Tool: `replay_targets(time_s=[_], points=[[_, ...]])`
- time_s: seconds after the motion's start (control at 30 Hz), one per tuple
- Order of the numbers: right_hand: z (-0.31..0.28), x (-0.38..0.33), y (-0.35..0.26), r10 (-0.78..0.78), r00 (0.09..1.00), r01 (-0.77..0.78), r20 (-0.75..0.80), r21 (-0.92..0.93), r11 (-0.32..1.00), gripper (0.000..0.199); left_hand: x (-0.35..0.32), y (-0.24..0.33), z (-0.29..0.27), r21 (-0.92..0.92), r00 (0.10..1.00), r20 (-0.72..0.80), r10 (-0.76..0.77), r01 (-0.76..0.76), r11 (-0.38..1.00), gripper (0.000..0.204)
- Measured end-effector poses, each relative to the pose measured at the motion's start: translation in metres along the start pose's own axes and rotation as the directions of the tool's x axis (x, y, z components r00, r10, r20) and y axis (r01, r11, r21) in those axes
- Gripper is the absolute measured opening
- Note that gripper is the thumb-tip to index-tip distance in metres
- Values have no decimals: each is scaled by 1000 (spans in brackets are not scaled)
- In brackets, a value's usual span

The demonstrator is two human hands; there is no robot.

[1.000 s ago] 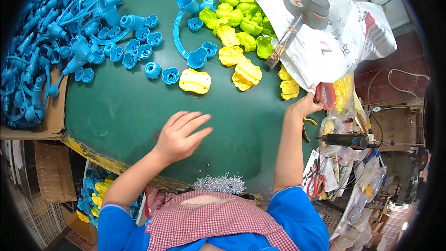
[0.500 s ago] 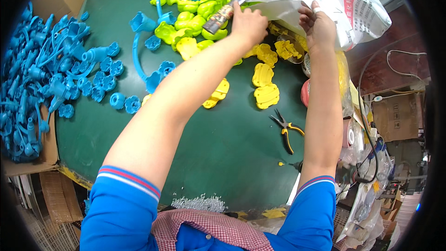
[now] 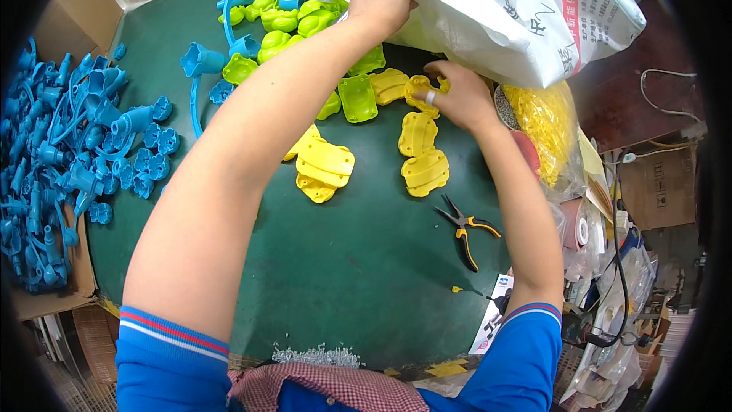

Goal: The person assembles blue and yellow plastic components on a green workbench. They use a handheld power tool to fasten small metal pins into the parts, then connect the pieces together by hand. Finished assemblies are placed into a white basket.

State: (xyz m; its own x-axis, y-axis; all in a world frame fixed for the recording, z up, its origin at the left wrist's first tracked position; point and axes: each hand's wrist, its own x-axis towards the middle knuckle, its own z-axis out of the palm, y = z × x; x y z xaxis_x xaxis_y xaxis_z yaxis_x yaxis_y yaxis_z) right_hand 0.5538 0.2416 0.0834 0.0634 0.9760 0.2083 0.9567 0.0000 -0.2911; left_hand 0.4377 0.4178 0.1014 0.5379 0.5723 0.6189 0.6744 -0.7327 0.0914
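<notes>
My left hand (image 3: 381, 6) is closed on the rim of a large white woven sack (image 3: 496, 19) at the far side of the table. Beside the sack's near edge, my right hand (image 3: 461, 98), with a white band on one finger, curls its fingers round a yellow plastic part (image 3: 420, 88). More yellow parts, a ridged pair (image 3: 419, 136) and a small stack (image 3: 325, 164), lie nearer. Lime-green plastic parts (image 3: 357, 99) spread beneath and beyond my left forearm. The sack's inside is mostly hidden.
Black-and-yellow pliers (image 3: 467, 233) lie right of centre, with a printed card (image 3: 490, 319) nearer. Blue plastic parts (image 3: 65, 152) heap at the left. A clear bag of yellow bits (image 3: 545, 126) stands at right. Grey granules (image 3: 319, 355) line the front edge.
My left hand has let go of a dark patterned cylinder, now out of sight, and grips the sack's rim. My right hand has left the sack and come down to the yellow parts.
</notes>
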Motion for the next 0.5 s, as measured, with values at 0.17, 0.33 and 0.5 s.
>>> replay_targets(time_s=[0.17, 0.33, 0.5], points=[[50, -22, 63, 5, 931, -178, -365, -442, 879, 47, 26, -4, -15, -98, 986, -163, 43, -60, 993, 20], [37, -17, 83, -54, 862, -85, -503, -250, 965, 27, 54, -11, -30, -59, 953, -277, 123, -145, 988, 18], [16, -29, 29, -238, 918, 189, -317, -178, 966, 38, 84, -10, -24, -76, 941, -317, 119, -150, 986, 20]])
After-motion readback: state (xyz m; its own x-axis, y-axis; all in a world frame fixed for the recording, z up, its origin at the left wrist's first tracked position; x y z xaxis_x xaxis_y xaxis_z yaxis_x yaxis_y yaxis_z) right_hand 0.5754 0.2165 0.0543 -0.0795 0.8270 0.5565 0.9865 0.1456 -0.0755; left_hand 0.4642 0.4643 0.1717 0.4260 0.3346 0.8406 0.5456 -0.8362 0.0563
